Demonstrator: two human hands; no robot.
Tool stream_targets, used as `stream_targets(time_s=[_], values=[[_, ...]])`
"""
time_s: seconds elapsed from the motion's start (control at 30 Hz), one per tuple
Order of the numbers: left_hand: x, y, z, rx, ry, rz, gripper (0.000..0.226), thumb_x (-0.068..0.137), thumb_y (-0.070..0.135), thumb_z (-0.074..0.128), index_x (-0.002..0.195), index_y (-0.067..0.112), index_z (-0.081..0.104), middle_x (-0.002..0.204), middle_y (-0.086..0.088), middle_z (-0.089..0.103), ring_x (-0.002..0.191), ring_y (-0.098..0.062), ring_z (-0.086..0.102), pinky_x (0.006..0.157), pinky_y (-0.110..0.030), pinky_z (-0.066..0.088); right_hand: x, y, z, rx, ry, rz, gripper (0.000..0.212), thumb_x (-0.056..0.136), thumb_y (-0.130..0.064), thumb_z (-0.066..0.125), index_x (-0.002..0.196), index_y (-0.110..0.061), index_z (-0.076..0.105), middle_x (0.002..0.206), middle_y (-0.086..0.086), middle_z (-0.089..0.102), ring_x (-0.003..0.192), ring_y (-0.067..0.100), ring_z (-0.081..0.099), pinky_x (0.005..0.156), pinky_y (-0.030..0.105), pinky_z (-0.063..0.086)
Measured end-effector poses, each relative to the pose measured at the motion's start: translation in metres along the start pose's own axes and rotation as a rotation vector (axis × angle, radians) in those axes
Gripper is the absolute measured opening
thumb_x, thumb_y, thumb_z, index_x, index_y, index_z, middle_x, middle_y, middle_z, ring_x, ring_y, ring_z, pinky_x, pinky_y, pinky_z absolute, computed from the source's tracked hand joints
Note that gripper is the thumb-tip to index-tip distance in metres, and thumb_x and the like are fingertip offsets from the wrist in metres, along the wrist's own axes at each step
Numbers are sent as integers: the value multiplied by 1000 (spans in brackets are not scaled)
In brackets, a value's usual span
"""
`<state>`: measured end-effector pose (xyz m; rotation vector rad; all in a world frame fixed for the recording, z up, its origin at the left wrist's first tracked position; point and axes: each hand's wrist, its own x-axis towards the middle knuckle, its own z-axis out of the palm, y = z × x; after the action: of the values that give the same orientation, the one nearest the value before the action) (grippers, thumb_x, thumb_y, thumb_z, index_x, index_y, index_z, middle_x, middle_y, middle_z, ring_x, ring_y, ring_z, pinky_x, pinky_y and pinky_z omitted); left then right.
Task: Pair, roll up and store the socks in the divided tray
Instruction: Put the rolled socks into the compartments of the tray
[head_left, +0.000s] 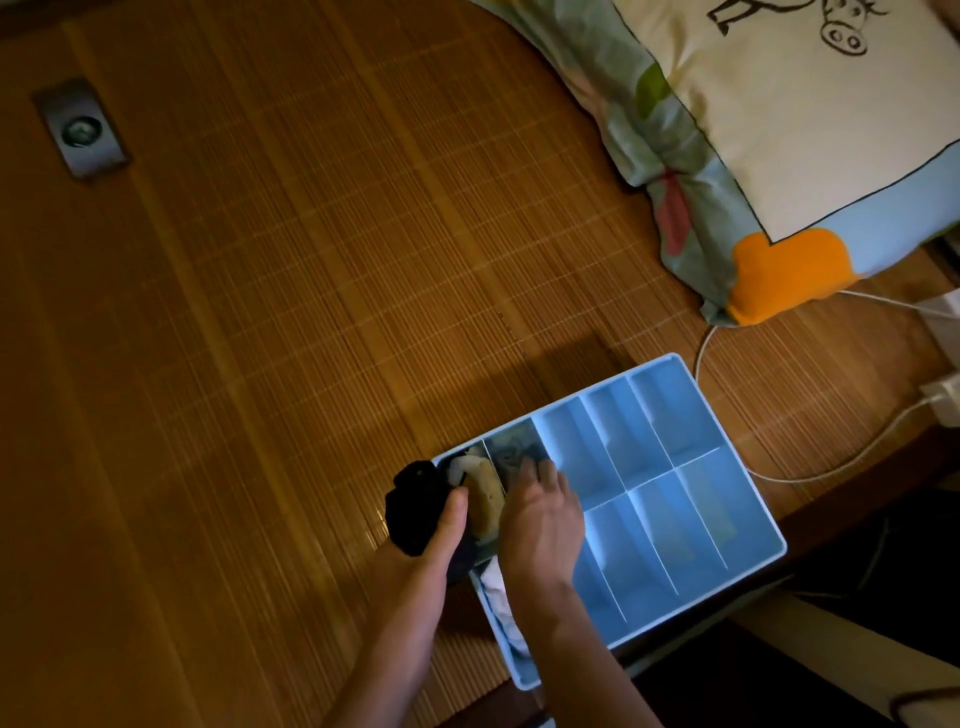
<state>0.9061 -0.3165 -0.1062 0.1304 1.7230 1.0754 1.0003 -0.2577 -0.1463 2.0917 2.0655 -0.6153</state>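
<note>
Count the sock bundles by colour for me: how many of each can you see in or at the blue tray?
Black socks: 1, held by the left hand at the tray's edge
Cream socks: 1
Grey socks: 1
White socks: 1, partly hidden
Total: 4

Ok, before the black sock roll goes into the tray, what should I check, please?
1. Grip of left hand on black sock roll: ok.
2. Roll inside blue tray: not ok, mostly outside the left rim.
3. Corner compartment free: not ok, cream sock roll fills it.
4. Path clear of right hand: not ok, it presses the grey sock.
5. Free compartments to the right: ok.
</note>
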Motion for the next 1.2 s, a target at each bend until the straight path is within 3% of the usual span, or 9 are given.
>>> stream_targets(time_s=[0.13,0.23,0.33,0.47,0.63,0.77,0.93,1.13,1.2], values=[[-3,6,-9,52,-50,-43,60,63,67,75,108,28,71,95,19,78,90,5,72,77,-13,55,-2,-7,-19,260,-83,125,45,106,-25,43,149,-18,38,130,7,61,117,30,60,89,38,51],[-2,10,-10,76,-81,-79,39,72,49,82,101,25,72,94,10,80,90,-6,75,77,-22,59,-26,-12,-49,672,101,76,24,102,-31,55,122,-22,65,106,-4,71,96,14,69,76,29,54],[-4,6,-6,168,-130,-41,16,85,19,81,98,16,73,90,-3,80,85,-16,76,73,-29,61,-54,-22,-73,1089,-183,45,24,93,-50,61,106,-31,71,93,-10,74,89,2,70,75,21,56],[-9,-3,-1,309,-335,-15,42,89,-10,65,123,13,56,99,1,68,79,2,69,67,-13,55,-69,-10,-66,993,-306,82,32,84,-37,74,113,-42,63,99,-14,74,96,-3,69,84,26,60],[-16,-2,-4,611,-759,236,30,94,27,68,121,14,64,88,5,69,82,-4,70,68,-21,55,-81,20,-61,955,-162,140,32,86,-28,75,107,-45,59,87,-23,72,87,-11,66,70,10,52],[-29,-8,10,738,-871,54,79,80,16,75,146,36,37,111,32,67,104,14,62,84,-13,54,-97,51,-51,840,-80,198,36,90,-22,73,119,-37,60,96,-22,71,89,-11,66,78,17,56],[-30,-9,15,922,-723,94,99,85,22,70,160,46,10,154,22,32,143,-7,36,116,-41,43,-102,76,-37,625,110,164,40,92,-18,70,126,-34,56,111,-11,69,101,12,68,82,36,56],[-26,-18,-3,751,-478,191,45,99,19,63,131,48,51,135,18,56,113,6,55,83,-14,56,-95,63,-11,133,103,115,49,72,-16,86,116,-6,67,93,7,68,83,31,63,72,40,54],[-26,-18,-9,738,-450,204,41,99,20,62,127,48,53,132,18,58,115,4,55,92,-24,57,-96,54,-5,77,143,75,51,66,-14,89,112,-6,69,86,5,68,77,29,61,65,38,53]])
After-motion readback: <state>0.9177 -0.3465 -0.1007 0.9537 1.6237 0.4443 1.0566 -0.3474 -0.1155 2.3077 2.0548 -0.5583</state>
